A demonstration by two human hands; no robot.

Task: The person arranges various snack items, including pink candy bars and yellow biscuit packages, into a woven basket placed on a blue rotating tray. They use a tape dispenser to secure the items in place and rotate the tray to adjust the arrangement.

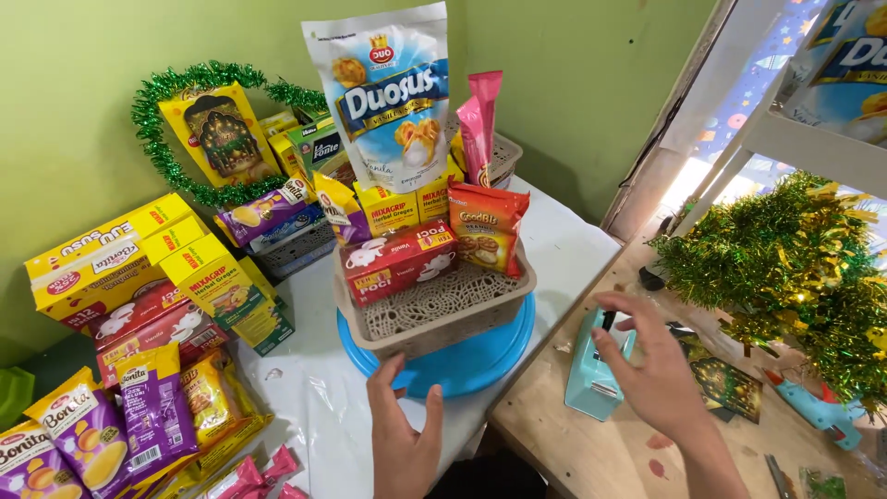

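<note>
Head view: my left hand (404, 442) rests open-fingered against the blue round tray (480, 360) under the beige basket (434, 314) at the desk (564, 240) edge; right hand (651, 360), fingers loose, touches the teal tape dispenser (596, 370).

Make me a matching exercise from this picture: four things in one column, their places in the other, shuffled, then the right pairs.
Things
1. beige basket
2. left hand
3. right hand
4. green tinsel

Places
A. over the light blue tape dispenser
B. on the round blue plate
C. far right of the wooden table
D. at the near rim of the blue plate

Pairs: 1-B, 2-D, 3-A, 4-C
</note>
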